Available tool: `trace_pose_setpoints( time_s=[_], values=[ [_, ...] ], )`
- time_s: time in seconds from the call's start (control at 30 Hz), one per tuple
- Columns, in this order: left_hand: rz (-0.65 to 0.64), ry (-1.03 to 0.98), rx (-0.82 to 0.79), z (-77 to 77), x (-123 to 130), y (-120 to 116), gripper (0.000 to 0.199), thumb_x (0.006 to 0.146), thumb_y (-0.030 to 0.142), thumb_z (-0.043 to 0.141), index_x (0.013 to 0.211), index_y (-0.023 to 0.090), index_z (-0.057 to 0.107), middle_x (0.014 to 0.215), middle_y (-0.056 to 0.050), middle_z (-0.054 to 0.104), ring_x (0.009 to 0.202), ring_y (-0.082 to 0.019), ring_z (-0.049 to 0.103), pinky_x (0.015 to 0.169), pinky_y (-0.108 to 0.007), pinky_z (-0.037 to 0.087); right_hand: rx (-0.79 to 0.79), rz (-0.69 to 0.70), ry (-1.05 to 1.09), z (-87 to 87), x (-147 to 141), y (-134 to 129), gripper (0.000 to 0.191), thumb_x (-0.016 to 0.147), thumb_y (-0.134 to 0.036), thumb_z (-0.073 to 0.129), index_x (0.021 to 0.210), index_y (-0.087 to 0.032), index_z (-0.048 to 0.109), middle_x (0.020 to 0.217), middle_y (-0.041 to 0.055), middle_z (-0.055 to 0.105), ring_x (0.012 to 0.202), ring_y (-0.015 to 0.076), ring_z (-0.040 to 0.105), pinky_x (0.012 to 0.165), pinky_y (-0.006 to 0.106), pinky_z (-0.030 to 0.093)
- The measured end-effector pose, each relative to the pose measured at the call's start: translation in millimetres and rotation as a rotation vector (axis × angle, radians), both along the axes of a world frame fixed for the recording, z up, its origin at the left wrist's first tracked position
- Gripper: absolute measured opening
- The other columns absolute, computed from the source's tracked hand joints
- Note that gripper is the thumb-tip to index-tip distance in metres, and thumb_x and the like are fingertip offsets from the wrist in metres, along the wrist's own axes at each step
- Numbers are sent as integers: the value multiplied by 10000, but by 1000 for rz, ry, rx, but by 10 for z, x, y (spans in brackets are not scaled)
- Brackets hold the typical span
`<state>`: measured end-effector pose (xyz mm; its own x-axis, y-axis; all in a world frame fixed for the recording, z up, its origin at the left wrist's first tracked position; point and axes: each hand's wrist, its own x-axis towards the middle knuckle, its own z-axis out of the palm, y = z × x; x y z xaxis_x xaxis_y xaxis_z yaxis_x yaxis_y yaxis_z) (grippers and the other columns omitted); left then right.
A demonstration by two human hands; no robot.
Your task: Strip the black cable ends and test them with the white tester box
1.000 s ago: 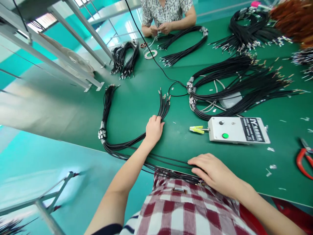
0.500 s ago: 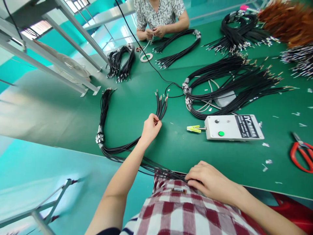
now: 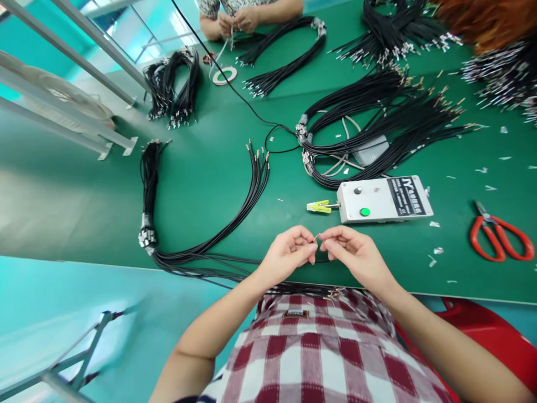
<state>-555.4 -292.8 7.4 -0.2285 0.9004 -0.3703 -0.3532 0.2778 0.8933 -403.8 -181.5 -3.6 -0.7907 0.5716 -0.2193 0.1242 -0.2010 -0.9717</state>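
The left hand (image 3: 293, 252) and the right hand (image 3: 356, 254) meet just over the front of the bench (image 3: 201, 184). The left fingers pinch a tiny wire end (image 3: 316, 238), and the right fingers bend in and seem to pinch its tip from the other side. This one looks started but not finished.

The black wires (image 3: 253, 196) lie on the bench in parts. One part curves up and fans out, lying free. Another part runs along the bench edge, with its loose ends (image 3: 333, 292) by the checked apron (image 3: 319, 358). The wires seem to be split into two lots, but it is hard to tell which are done or how many are left.

The black wires look smooth, round and bendy, like long noodles. Their tips are shiny and coppery. At the bend, a lump of silver bits (image 3: 147, 237) looks hard and blocky. Near the hands sits a pale box (image 3: 364, 198), flat and hard, with a round green button (image 3: 364, 212) and a yellow clip (image 3: 319, 206) poking out. Pliers (image 3: 485, 217) with curved red handles lie to the right, near small white scraps (image 3: 438, 251).
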Motion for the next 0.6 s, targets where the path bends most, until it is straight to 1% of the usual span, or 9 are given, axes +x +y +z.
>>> trace_pose_setpoints(
  time_s=[0.07,0.13,0.23,0.3,0.43,0.53,0.6],
  values=[
    [36,-51,-20,-46,29,-31,365,761,426,792,801,131,581,617,5,625,434,-42,461,429,-181,303,-102,-40,17,-27,-52,-17,269,835,-449,712,937,-201,688,789,23,694,647,126,586,620,274,486],
    [63,-64,-30,-66,58,-56,358,765,429,786,797,118,612,601,-8,640,394,-52,477,397,-186,290,-166,-64,23,-46,-93,-26,268,830,-446,725,925,-197,694,770,14,682,611,106,552,593,260,459],
    [94,-47,-29,-67,94,-75,345,792,432,757,812,108,642,598,-33,669,383,-81,529,376,-193,314,-255,-64,39,-46,-131,-26,282,815,-454,742,903,-190,700,725,1,653,558,85,493,543,246,407],
    [114,-31,-20,-65,108,-75,338,793,427,757,797,111,639,602,-35,677,384,-84,539,375,-191,330,-301,-56,51,-34,-146,-23,292,804,-462,750,886,-186,703,703,-6,635,538,78,467,521,241,374],
    [137,-7,-7,-71,119,-61,343,766,422,784,769,127,609,575,-16,661,378,-75,522,375,-182,334,-340,-49,68,-10,-173,-22,289,802,-462,748,843,-180,701,679,-10,620,537,74,462,512,236,342],
    [165,16,-10,-73,128,-47,354,740,420,805,759,129,605,574,-6,651,391,-66,516,398,-183,368,-358,-51,69,-9,-192,-35,274,789,-441,763,803,-180,681,668,-14,616,534,72,460,513,233,335],
    [202,37,-9,-71,135,-39,356,734,422,809,755,129,608,574,-1,644,398,-60,509,412,-183,382,-371,-63,79,-26,-197,-57,258,772,-418,781,810,-186,673,648,-27,600,529,71,451,516,233,333]
  ],
)
